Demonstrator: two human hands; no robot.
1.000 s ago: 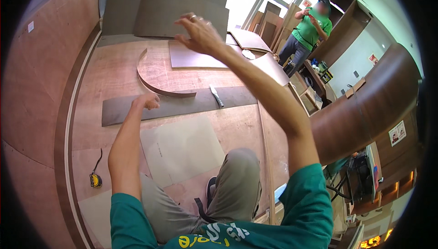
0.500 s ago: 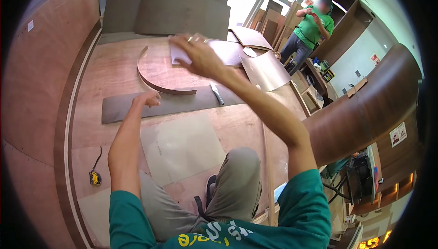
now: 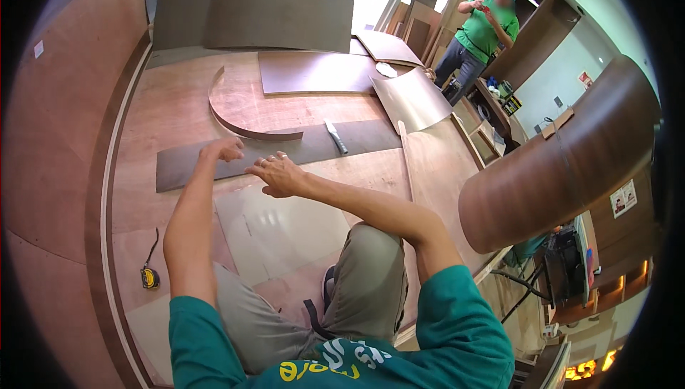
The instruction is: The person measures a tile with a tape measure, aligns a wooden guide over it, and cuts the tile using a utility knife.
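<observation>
My left hand (image 3: 222, 151) is curled at the dark flat strip (image 3: 178, 171), near a thin curved brown strip (image 3: 271, 134); what it holds, if anything, I cannot make out. My right hand (image 3: 275, 173) is open, fingers apart, over that strip's front edge, just right of my left hand. A scraper-like tool with a pale blade (image 3: 335, 138) lies on the dark strip to the right. A pale square sheet (image 3: 278, 239) lies on the plywood surface by my knees. A yellow tape measure (image 3: 149, 278) lies at my left.
A curved plywood wall (image 3: 57, 139) runs along the left. Dark sheets (image 3: 275, 18) and lighter panels (image 3: 321, 75) lie at the back. A large curved dark-brown panel (image 3: 542, 168) stands at the right. A person in green (image 3: 477, 36) stands beyond, holding a small red thing.
My right hand has swung down from high over the board to beside my left hand. My left hand has shifted slightly up and left in the picture, along with the surroundings.
</observation>
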